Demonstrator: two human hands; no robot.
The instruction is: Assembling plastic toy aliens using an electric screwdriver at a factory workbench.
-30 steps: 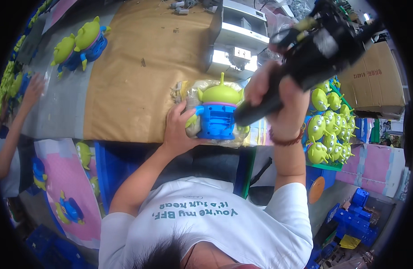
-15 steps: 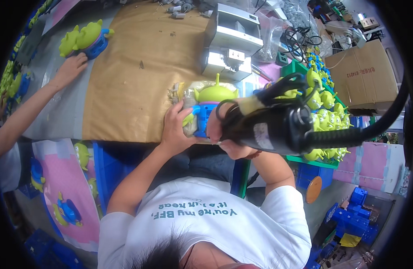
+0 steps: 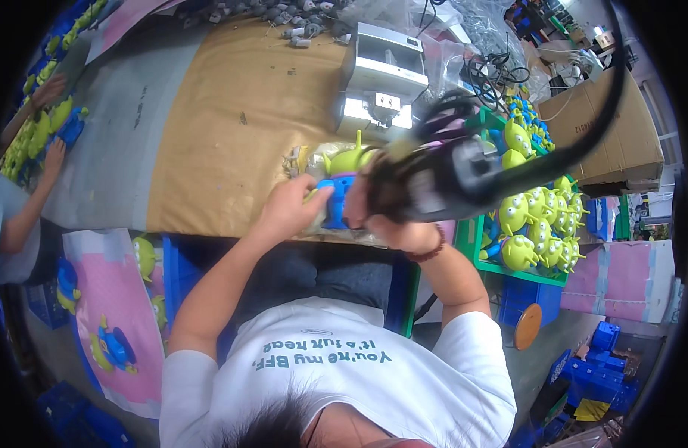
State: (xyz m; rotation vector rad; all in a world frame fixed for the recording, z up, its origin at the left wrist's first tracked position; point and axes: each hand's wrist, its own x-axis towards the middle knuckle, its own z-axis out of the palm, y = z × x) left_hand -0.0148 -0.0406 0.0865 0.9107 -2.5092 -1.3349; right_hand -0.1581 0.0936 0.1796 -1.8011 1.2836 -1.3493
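Observation:
A green and blue three-eyed alien toy figure [image 3: 338, 200] lies back up on a crumpled clear plastic bag [image 3: 318, 158] at the table's near edge. My left hand [image 3: 290, 207] grips the figure's left side, with fingers bent round its arm. My right hand [image 3: 396, 231], a beaded bracelet at its wrist, is closed round a black corded electric screwdriver [image 3: 441, 187]. The tool stands over the figure's right side and hides part of it. Its tip and the spot it meets are out of sight. Motion blurs the tool and its cable.
A green crate [image 3: 472, 250] of similar figures stands right. Beyond the bag is a grey-white device [image 3: 381, 67]; small grey parts [image 3: 306, 30] lie at the back. At far left, a co-worker's hand [image 3: 54, 158] touches another figure [image 3: 71, 128]. A cardboard box [image 3: 601, 134] stands far right.
My left hand has shifted up and right onto the figure's arm. The screwdriver's cable end has swung left and slightly up. The co-worker's figure has moved left to the other figures.

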